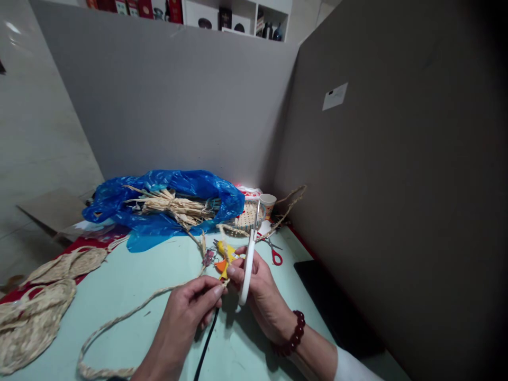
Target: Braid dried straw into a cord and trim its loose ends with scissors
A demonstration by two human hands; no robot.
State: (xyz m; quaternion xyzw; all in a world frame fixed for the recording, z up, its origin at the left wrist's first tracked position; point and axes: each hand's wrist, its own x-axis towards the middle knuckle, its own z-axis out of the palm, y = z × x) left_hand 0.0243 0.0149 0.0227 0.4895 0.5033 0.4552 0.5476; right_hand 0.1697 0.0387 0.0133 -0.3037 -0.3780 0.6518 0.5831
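Note:
My left hand (186, 312) is closed in a pinch on the end of a braided straw rope (119, 320) that trails down to the left over the table. My right hand (260, 293), with a dark red bead bracelet (293, 333) at the wrist, is closed on white-handled scissors (249, 264) held upright, blades pointing up. The two hands meet at the rope end. Just beyond the fingers lie small yellow and orange pieces (223, 259).
A blue plastic bag (166, 198) with dry straw bundles (174, 207) lies at the back. Woven straw pieces (35, 307) sit at the left. Red-handled scissors (273, 254), a small cup (269, 203) and a woven disc (246, 216) are near the grey partition (377, 185). A black cable (206, 344) runs toward me.

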